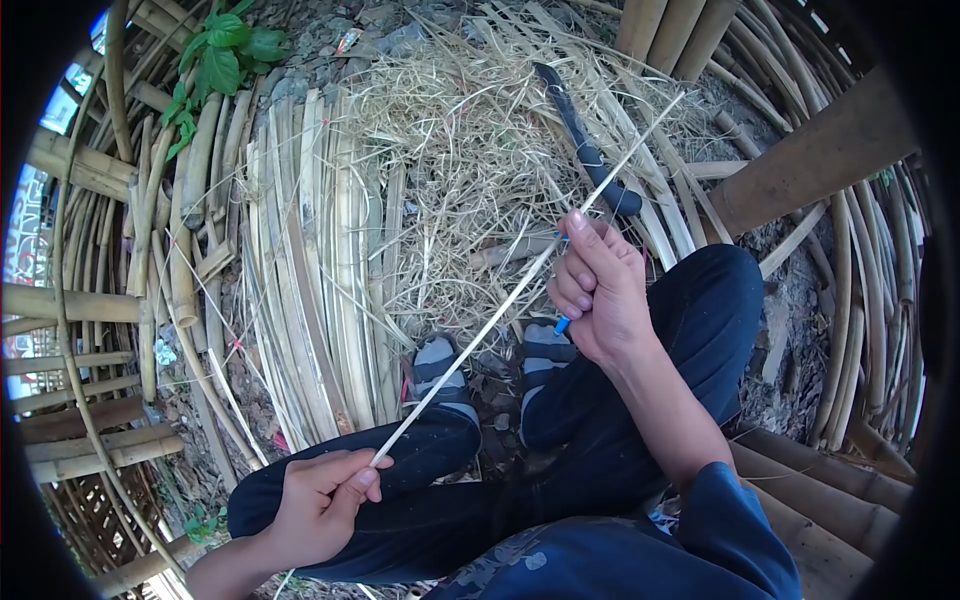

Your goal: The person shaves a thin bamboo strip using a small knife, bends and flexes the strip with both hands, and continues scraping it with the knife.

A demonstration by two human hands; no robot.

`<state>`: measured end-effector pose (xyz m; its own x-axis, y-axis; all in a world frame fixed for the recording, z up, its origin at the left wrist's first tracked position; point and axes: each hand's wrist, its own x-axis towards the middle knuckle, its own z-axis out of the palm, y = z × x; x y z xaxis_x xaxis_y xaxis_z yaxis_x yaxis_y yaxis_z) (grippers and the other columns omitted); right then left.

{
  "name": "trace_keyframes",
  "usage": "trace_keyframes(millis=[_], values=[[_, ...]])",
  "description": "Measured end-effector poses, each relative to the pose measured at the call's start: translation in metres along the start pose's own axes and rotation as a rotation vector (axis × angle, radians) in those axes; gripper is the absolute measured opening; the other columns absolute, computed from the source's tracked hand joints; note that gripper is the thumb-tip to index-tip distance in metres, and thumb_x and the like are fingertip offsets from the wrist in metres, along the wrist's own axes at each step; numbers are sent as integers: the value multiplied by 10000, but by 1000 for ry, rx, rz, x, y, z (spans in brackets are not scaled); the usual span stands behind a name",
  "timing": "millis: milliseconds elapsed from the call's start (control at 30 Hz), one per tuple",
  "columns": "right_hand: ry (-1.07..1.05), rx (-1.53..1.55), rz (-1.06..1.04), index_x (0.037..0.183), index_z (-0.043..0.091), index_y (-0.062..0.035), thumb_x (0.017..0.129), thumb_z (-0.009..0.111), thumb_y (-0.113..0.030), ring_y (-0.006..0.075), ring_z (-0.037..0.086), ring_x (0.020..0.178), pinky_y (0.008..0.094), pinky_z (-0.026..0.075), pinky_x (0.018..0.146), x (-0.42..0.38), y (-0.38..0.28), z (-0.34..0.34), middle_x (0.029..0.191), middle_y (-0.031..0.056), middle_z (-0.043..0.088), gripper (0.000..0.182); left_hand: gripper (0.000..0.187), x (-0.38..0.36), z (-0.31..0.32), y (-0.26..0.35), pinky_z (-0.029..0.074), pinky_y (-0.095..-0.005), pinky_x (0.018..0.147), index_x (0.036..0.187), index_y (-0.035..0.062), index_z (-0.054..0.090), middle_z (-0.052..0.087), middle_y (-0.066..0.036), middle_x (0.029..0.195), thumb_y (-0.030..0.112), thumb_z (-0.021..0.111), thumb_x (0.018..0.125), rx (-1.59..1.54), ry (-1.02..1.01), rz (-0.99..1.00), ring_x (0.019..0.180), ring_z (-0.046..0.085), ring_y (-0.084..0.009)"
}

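A long, thin, pale bamboo strip [497,314] runs diagonally across the view, above my knees. My left hand [325,497] pinches its lower end between thumb and fingers. Farther up, my right hand [604,283] is closed around the same strip, and the free end reaches past it to the upper right. Inside the right fist is also a slim blue object [562,326], with only bits of it showing; its kind is hidden. Beyond that hand a long, dark, machete-like tool [580,135] with a black rounded end lies on the shavings.
A heap of curly bamboo shavings [440,150] covers the ground ahead. Split bamboo slats [318,260] lie side by side on the left. Thick bamboo poles [815,155] stand at the right, and a bamboo lattice [85,300] borders the left. A leafy plant [222,62] grows at upper left.
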<state>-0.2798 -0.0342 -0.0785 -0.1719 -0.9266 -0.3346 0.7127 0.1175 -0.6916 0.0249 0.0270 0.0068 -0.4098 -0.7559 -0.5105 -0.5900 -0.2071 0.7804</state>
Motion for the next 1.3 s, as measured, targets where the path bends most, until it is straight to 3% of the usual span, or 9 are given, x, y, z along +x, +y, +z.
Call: trace_keyframes(millis=[233, 433, 633, 700, 800, 967, 1033, 1200, 1300], values=[[311, -32, -227, 872, 531, -59, 902, 647, -202, 44, 351, 399, 205, 282, 374, -3, 2, -15, 558, -42, 410, 186, 195, 3, 9, 7, 402, -209, 483, 1063, -24, 651, 614, -62, 700, 11, 508, 935, -12, -48, -17, 532, 510, -66], [162, 31, -48, 908, 551, -37, 905, 637, -208, 47, 359, 402, 200, 288, 383, -4, -11, -27, 565, -24, 466, 192, 196, 6, 13, 17, 415, -212, 492, 1078, -13, 648, 622, -54, 714, 35, 513, 944, 107, -154, 28, 542, 525, -70], [-100, 85, 61, 848, 526, -41, 895, 655, -219, 61, 387, 408, 208, 298, 393, -25, -8, -10, 570, 5, 517, 225, 231, 28, 24, 42, 422, -195, 509, 1149, 2, 612, 618, -36, 732, 104, 526, 960, -61, -245, -15, 568, 523, -47], [-163, 57, 92, 882, 536, -29, 909, 637, -228, 63, 392, 411, 207, 306, 394, -31, -1, -8, 572, 16, 529, 225, 244, 40, 32, 49, 410, -179, 507, 1164, 14, 606, 610, -19, 738, 136, 527, 968, -287, -287, -155, 564, 498, -31], [-132, -226, -6, 989, 540, -17, 957, 560, -272, 56, 418, 457, 206, 349, 431, -34, 10, -12, 600, 32, 548, 258, 257, 59, 37, 45, 389, -166, 489, 1158, 5, 618, 607, -18, 751, 156, 540, 966, -400, -207, -138, 542, 458, -26], [-128, -185, -98, 1007, 533, -2, 1014, 421, -278, 49, 490, 595, 207, 409, 538, -41, 19, -12, 691, 35, 564, 298, 261, 72, 31, 42, 381, -170, 474, 1144, -14, 631, 606, -33, 755, 152, 565, 953, -417, -29, -81, 541, 455, -24], [-303, -417, -104, 996, 544, -9, 1020, 404, -275, 47, 472, 584, 195, 391, 525, -44, 28, -5, 685, 26, 552, 302, 255, 76, 30, 44, 382, -173, 474, 1133, -15, 636, 604, -34, 753, 150, 568, 951, -445, -9, -109, 542, 459, -27], [-693, -243, 587, 881, 562, -41, 1011, 427, -321, 40, 380, 527, 198, 308, 481, -49, 23, 5, 631, -16, 478, 337, 214, 77, 29, 41, 391, -182, 478, 1071, -33, 653, 607, -46, 772, 119, 586, 936, -462, -88, -94, 550, 475, -36], [-731, -221, 725, 858, 563, -43, 1006, 441, -332, 43, 356, 508, 204, 303, 468, -45, 18, 3, 615, -30, 440, 347, 174, 74, 31, 44, 400, -191, 485, 1022, -42, 664, 617, -56, 806, 84, 599, 922, -382, -100, -88, 580, 498, -40]])
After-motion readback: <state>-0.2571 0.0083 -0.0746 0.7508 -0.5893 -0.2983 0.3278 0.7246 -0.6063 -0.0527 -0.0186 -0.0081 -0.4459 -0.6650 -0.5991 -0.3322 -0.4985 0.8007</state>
